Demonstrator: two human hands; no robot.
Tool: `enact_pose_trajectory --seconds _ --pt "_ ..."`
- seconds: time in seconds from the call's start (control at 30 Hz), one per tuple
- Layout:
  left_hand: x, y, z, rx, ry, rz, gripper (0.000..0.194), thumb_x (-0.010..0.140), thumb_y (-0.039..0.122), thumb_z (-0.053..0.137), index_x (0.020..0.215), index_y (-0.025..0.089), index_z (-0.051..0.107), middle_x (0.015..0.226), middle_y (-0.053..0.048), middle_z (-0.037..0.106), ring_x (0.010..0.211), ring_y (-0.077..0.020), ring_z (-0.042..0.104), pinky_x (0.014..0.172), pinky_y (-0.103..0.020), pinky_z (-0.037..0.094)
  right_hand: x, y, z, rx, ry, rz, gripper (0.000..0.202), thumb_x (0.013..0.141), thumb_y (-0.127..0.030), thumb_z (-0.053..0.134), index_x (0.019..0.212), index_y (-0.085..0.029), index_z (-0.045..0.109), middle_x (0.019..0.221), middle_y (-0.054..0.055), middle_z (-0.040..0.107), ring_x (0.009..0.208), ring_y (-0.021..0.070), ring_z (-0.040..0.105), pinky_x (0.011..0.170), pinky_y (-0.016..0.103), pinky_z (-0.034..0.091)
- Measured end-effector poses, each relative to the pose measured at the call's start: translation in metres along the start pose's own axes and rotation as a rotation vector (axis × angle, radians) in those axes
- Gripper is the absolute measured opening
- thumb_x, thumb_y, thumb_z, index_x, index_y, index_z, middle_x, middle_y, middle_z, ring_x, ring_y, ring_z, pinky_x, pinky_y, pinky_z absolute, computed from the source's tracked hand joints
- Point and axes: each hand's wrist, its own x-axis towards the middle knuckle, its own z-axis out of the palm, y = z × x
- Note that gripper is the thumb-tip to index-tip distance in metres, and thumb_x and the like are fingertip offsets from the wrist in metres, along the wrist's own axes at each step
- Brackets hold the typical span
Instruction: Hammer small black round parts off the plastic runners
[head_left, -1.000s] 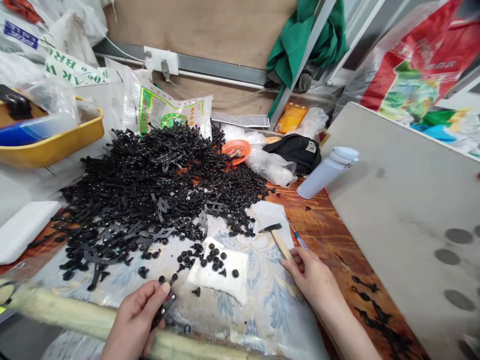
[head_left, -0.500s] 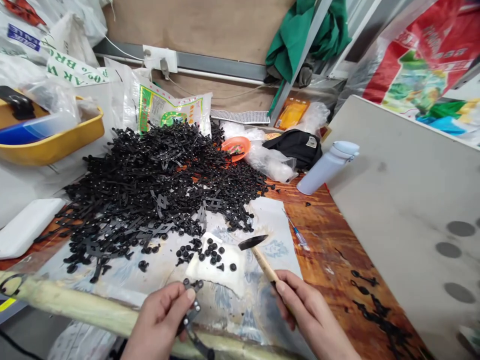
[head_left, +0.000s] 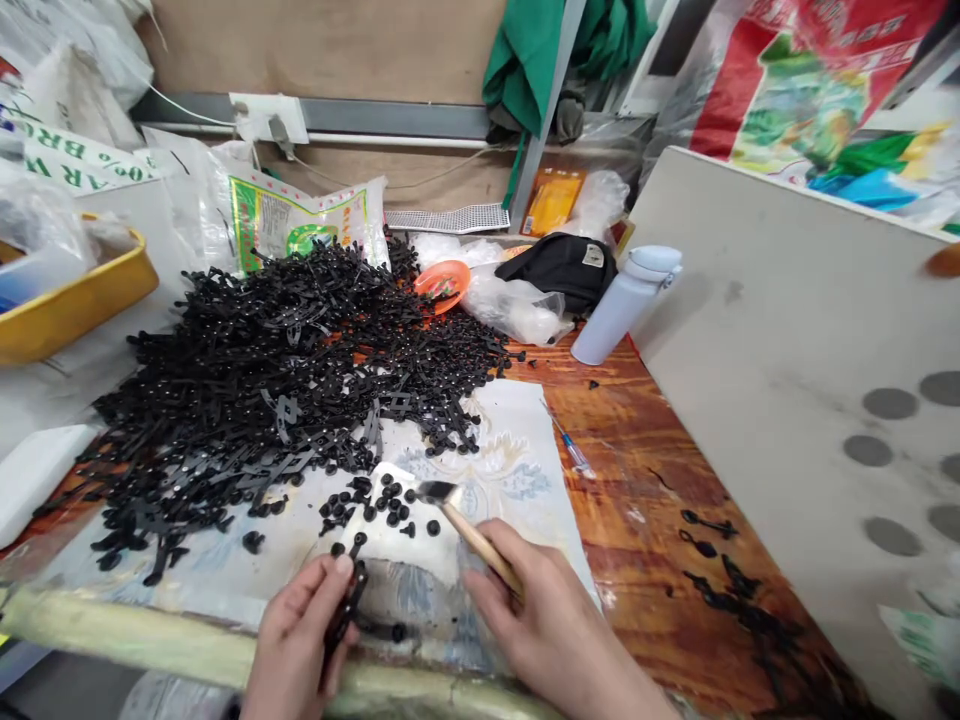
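Within right hand [head_left: 536, 605], a hammer [head_left: 475, 537].

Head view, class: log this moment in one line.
left hand: holds black strip; right hand: grips hammer; black studs: on and beside white pad

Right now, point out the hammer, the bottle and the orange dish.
Hammer [head_left: 474, 540]: head view, on the wooden handle.
Bottle [head_left: 621, 312]: head view, on the body below the lid.
Orange dish [head_left: 460, 284]: head view, on the bare inner side near the right rim.
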Motion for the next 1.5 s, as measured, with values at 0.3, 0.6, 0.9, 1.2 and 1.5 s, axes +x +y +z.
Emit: enact_pose_trajectory --seconds 0.3,0.6,0.9,1.2,1.5 --pt "0.004 -0.001 -0.004 -0.132 -0.042 0.027 0.043 0.052 0.046 0.082 0.07 0.017 0.056 0.055 0.008 0.053 0.038 -0.0053 0.047 0.024 -0.01 0.024 0.059 -0.035 0.032 -0.275 0.03 0.051 0.012 0.078 -0.024 0.057 0.068 -0.018 0.061 0.061 0.006 0.061 0.058 0.0203 0.058 0.051 0.026 0.031" --pt "0.008 -0.007 -0.007 0.049 -0.26 0.06 0.038 0.069 0.05 0.068 0.061 0.018 0.049 0.045 0.007 0.049 0.03 -0.0037 0.034 0.028 -0.013 0.017 0.067 -0.03 0.041 -0.196 0.012 0.088 0.014 0.078 -0.02 0.056 0.064 -0.018 0.059 0.053 0.001 0.054 0.05 0.0144 0.051 0.047 0.023 0.027" --pt "0.006 -0.003 -0.001 0.139 -0.276 -0.003 0.036 0.072 0.05 0.063 0.06 0.02 0.05 0.036 0.006 0.048 0.024 -0.0035 0.026 0.027 -0.014 0.012 0.043 -0.017 0.02 0.23 0.102 -0.002 0.025 0.093 -0.041 0.041 0.091 -0.02 0.054 0.065 -0.003 0.054 0.057 0.0125 0.051 0.053 0.022 0.037" --pt "0.007 0.004 0.009 0.156 -0.268 -0.043 0.036 0.067 0.049 0.069 0.061 0.018 0.051 0.042 0.004 0.052 0.025 -0.0031 0.03 0.025 -0.013 0.013 0.014 -0.001 0.003 0.246 0.078 -0.028 0.026 0.096 -0.031 0.034 0.074 -0.022 0.043 0.062 -0.004 0.046 0.057 0.0123 0.045 0.053 0.023 0.033" --pt "0.007 0.01 0.017 0.266 -0.264 -0.006 0.036 0.07 0.049 0.065 0.06 0.018 0.051 0.036 0.005 0.049 0.023 -0.0017 0.024 0.025 -0.012 0.012 0.008 0.005 0.003 0.291 0.068 -0.025 0.023 0.097 -0.03 0.033 0.077 -0.022 0.042 0.065 -0.004 0.046 0.059 0.0125 0.044 0.055 0.023 0.031"
